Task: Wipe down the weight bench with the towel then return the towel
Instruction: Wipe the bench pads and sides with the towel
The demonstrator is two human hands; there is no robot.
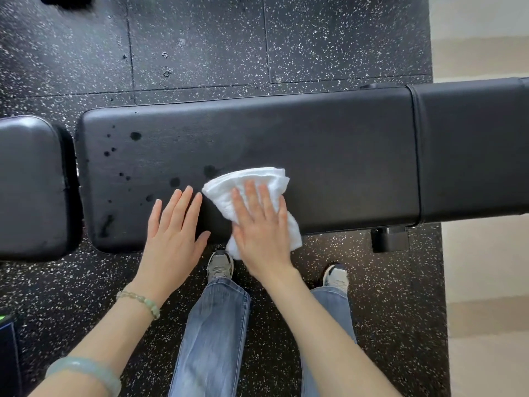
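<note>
The black padded weight bench (329, 156) runs left to right across the view. Dark wet spots dot its left part. A folded white towel (257, 179) lies on the pad near its front edge. My right hand (262, 227) presses flat on the towel with straight fingers. My left hand (174, 227) rests flat on the bare pad just left of the towel, fingers straight, holding nothing.
A separate black seat pad (31, 184) sits at the left, across a narrow gap. Speckled black rubber flooring (200, 44) surrounds the bench. My legs and shoes (220, 265) stand close to the front edge. A bench foot (389, 239) sticks out at the front right.
</note>
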